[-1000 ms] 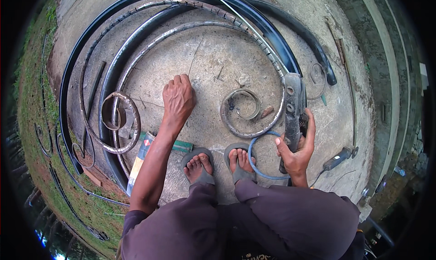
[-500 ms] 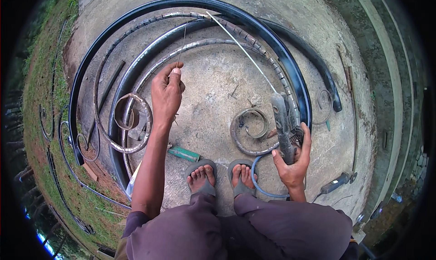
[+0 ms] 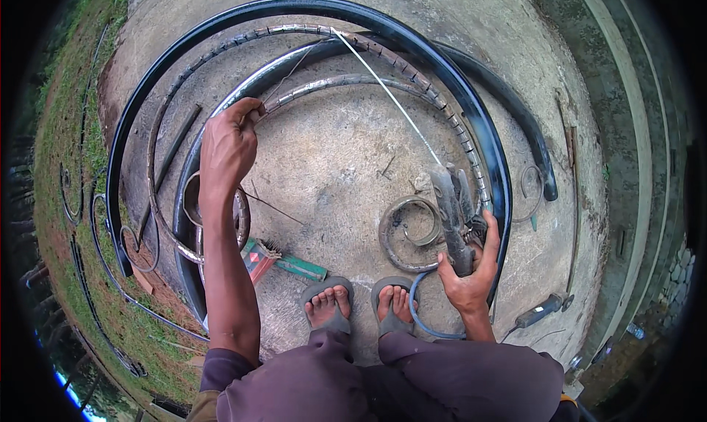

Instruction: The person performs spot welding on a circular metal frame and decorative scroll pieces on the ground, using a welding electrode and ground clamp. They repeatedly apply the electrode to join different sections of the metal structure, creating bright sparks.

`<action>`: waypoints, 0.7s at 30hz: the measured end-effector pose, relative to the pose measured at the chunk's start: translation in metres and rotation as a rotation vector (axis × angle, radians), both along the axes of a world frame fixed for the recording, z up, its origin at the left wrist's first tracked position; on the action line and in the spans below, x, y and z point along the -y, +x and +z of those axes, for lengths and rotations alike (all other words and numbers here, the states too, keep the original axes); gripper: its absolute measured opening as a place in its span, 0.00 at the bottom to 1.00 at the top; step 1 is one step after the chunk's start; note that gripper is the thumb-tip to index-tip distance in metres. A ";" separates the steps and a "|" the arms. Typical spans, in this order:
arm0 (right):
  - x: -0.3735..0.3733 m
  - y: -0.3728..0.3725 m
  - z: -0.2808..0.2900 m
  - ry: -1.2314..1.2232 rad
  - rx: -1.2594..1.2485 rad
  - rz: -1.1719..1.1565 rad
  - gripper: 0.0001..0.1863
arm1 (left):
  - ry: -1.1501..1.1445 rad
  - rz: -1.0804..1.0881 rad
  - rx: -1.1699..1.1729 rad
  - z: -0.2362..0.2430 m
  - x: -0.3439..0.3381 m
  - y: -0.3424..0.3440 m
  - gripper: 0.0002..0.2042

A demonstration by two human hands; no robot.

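Observation:
My left hand (image 3: 230,146) pinches a thin dark wire (image 3: 296,70) above the left side of the curved metal bars. Thin dark ends (image 3: 278,210) show below that hand; whether they belong to the same wire I cannot tell. My right hand (image 3: 471,278) is wrapped round a worn dark welding electrode holder (image 3: 451,219). A pale welding rod (image 3: 387,94) sticks out of its jaws, slanting up and left so that its tip overlaps the notched curved bar (image 3: 294,29). Close to my left forearm lies a red and white packet (image 3: 259,258) with dark rod ends at its top.
A large black curved bar (image 3: 324,4) arches round the work. Scroll-shaped metal coils (image 3: 387,234) lie on the concrete. A green object (image 3: 302,268) and blue cable (image 3: 420,315) lie near my sandalled feet. An angle grinder (image 3: 539,311) rests at right; grass (image 3: 62,157) borders the left.
My left hand has moved left, and the wire in it leans more to the right. The red and white packet now shows beside my forearm. My right hand keeps its hold with little movement.

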State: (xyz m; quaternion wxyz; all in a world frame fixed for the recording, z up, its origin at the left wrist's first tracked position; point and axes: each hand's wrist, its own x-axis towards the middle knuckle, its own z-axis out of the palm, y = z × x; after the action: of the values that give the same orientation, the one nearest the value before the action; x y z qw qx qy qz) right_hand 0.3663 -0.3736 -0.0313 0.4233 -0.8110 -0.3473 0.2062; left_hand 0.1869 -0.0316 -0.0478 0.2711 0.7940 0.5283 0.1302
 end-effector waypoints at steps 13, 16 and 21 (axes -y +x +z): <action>-0.025 -0.002 0.008 -0.056 0.110 0.092 0.50 | -0.705 0.261 0.739 -0.049 -0.015 -0.026 0.10; -0.042 -0.005 0.011 -0.035 0.151 0.159 0.50 | -0.671 0.289 0.751 -0.054 -0.019 -0.030 0.10; -0.062 -0.002 0.008 0.028 0.223 0.223 0.49 | -0.660 0.315 0.739 -0.063 -0.015 -0.024 0.10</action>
State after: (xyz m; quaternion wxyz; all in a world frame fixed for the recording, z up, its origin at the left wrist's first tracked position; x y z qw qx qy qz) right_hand 0.3640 -0.3120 -0.0232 0.3677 -0.7793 -0.4830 0.1556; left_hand 0.1626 -0.0168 -0.1108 0.6525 0.4783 0.5234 0.2676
